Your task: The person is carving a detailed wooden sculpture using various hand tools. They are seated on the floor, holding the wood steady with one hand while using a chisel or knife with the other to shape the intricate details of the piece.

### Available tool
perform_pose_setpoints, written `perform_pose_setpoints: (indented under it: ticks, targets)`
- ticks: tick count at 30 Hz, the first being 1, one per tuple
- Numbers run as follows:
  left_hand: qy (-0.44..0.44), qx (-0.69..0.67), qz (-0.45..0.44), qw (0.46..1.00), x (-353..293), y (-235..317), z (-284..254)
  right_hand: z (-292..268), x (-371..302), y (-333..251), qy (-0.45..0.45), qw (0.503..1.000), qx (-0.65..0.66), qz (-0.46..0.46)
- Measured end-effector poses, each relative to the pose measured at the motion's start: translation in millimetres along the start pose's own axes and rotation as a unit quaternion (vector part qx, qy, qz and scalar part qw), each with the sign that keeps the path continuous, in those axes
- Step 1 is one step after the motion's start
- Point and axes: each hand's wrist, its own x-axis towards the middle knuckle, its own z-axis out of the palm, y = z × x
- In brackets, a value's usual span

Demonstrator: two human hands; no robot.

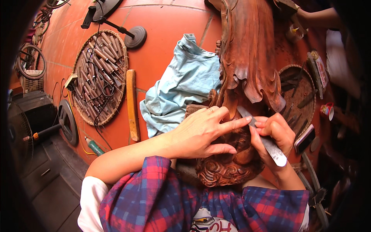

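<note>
One metal tool (272, 147), gripped by fingers of the right hand (277, 133) | left hand (201, 132) loosely open, index fingertip against it | wooden carving (226, 171) just beneath both | from here, light, steady pressure seems wise

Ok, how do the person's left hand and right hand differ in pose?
The left hand is open, palm down, while the right hand is curled around a flat metal tool. The left hand's index finger is stretched out to the tool; the right hand's fingers are bent. Both hands are at the carved wood.
</note>
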Motion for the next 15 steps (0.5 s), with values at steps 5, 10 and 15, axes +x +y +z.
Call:
perform_pose_setpoints:
  ticks: [5, 10, 15]
  targets:
    - [-0.012, 0.001, -0.016, 1.0, -2, 1, 4, 5, -6, 4, 0.011, 0.999, -0.026, -0.016]
    - [-0.006, -0.004, -0.047, 0.999, 8, 2, -11, 6, 15, 9, 0.024, 1.0, 0.005, -0.01]
    - [-0.046, -0.019, -0.051, 0.997, -7, 9, -4, 0, 0, -3, -0.022, 0.999, 0.005, 0.037]
